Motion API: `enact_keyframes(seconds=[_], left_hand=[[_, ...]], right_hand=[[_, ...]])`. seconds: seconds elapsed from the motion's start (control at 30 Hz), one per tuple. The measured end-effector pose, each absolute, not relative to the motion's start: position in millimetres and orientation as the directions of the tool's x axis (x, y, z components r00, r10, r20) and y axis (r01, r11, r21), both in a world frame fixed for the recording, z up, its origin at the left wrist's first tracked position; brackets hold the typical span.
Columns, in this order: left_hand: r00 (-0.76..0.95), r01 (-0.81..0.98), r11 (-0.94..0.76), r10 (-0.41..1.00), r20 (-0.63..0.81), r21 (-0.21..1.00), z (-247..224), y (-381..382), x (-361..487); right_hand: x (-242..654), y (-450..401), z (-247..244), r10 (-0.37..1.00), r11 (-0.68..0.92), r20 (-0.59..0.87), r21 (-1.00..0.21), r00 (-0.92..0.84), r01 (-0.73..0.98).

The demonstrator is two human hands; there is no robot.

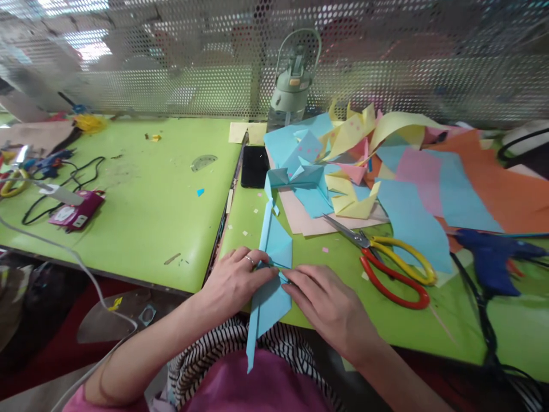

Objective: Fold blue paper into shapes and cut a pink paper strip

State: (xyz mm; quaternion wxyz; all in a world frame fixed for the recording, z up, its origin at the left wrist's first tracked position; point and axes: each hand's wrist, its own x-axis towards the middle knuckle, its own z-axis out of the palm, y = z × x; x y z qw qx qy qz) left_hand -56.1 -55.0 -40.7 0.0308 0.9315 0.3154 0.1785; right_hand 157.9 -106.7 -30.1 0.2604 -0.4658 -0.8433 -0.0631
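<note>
A long piece of folded blue paper (274, 300) lies across the table's front edge, its lower tip hanging over my lap. My left hand (234, 280), with a ring on one finger, presses on its left side near the middle, fingers bent over the fold. From the other side my right hand (328, 306) pinches the paper's right edge between thumb and fingers. Both sets of fingertips almost meet at a small crease there. Right of my hands rest scissors (364, 243) with one yellow and one red handle, blades apart.
Coloured paper sheets and folded scraps (351, 194) pile up behind the scissors. A blue glue gun (489, 260) with a cable lies at the right. A black phone (254, 166) and a green water bottle (292, 91) stand nearby. A purple power adapter (77, 210) sits left, before a perforated metal screen (171, 68).
</note>
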Motion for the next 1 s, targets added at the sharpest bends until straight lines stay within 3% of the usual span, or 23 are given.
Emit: enact_keyframes(seconds=[0.23, 0.5, 1.0], left_hand=[[0.745, 0.580, -0.803, 0.591, 0.310, 0.137, -40, -57, -57], [0.776, 0.568, -0.819, 0.565, 0.280, 0.081, -35, -57, -58], [0.837, 0.494, -0.870, 0.477, 0.267, 0.007, -32, -56, -59]], right_hand=[[160, -103, -31, 0.692, 0.610, 0.500, -0.018, -0.521, 0.793], [164, -105, -34, 0.657, 0.632, 0.504, 0.038, -0.561, 0.774], [172, -117, -32, 0.745, 0.576, 0.461, -0.078, -0.482, 0.814]])
